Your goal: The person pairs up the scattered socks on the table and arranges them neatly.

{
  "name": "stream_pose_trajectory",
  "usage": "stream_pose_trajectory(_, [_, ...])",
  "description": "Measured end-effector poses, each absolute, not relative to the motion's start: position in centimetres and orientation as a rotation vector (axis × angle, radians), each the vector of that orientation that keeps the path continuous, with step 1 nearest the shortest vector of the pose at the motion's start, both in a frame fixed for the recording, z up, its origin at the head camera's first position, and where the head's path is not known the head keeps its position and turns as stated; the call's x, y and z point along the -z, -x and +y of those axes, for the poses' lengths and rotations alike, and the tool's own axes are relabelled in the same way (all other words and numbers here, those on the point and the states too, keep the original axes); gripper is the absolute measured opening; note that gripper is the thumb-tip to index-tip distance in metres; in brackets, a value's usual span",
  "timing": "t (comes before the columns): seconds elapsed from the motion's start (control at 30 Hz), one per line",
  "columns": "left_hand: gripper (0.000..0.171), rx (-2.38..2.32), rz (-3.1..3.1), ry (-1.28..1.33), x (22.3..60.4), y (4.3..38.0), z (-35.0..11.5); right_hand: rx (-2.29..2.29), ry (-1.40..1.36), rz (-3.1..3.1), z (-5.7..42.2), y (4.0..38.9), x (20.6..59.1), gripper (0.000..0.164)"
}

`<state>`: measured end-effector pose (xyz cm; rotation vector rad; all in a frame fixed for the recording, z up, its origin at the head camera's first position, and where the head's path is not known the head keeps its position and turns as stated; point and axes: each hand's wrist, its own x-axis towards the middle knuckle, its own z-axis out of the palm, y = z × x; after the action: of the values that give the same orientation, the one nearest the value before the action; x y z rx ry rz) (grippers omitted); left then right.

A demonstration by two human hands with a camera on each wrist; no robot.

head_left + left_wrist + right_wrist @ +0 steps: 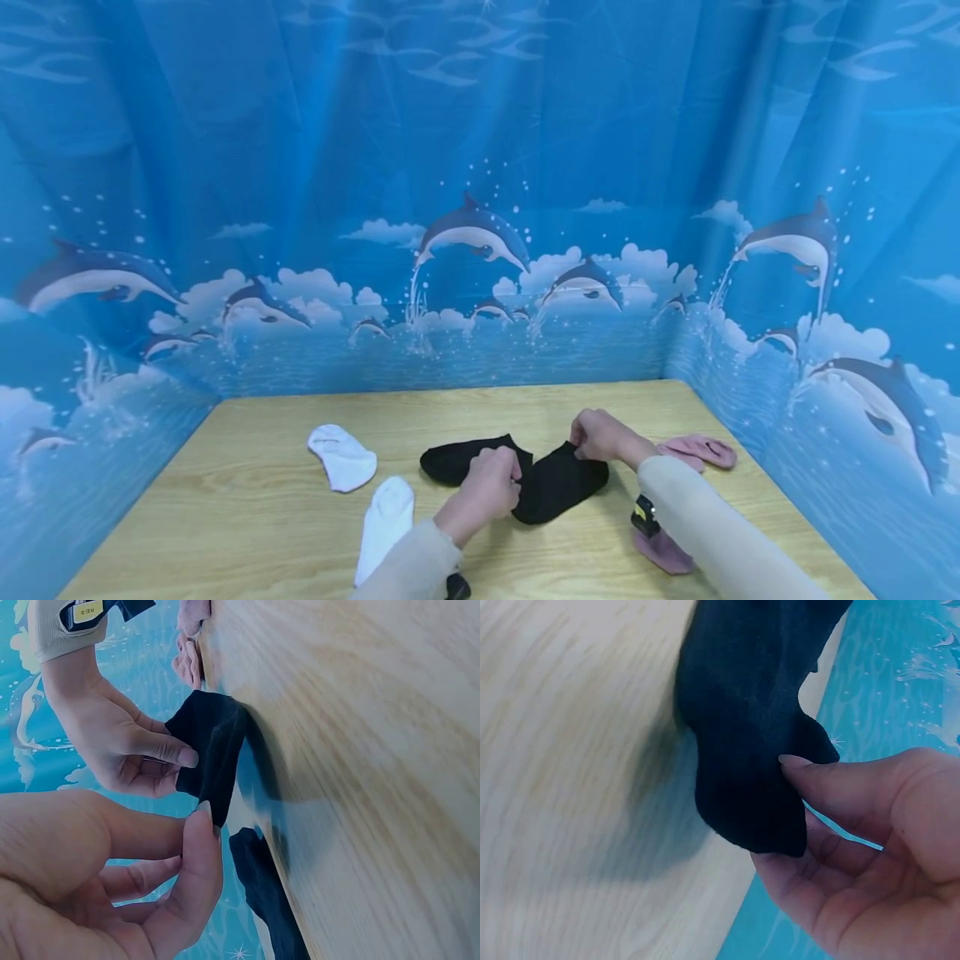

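Observation:
Both hands hold one black ankle sock (558, 485) between them, stretched slightly above the wooden table and casting a shadow. My left hand (489, 485) pinches its left end between thumb and forefinger, as the left wrist view shows. At the other end, my right hand (606, 435) grips the fabric with the thumb on top and fingers behind, seen closely in the right wrist view, where the sock (742, 742) hangs loosely bent. A second black sock (450, 463) lies flat behind the left hand, partly hidden by it.
Two white socks, one farther back (342, 458) and one nearer (388, 521), lie to the left on the table (225, 500). Pink socks (701, 450) sit at the right, partly covered by the right sleeve. A blue dolphin-print curtain (480, 167) surrounds the table's back and sides.

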<state>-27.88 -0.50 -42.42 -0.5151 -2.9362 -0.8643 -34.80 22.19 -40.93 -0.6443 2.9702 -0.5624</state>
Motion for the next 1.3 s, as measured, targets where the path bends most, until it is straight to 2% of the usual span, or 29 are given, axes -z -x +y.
stream_pose_trajectory(1.3, [0.01, 1.042, -2.908, 0.412, 41.4, 28.3, -3.5, 0.674, 0.644, 2.908, 20.3, 34.8, 40.0, 0.011])
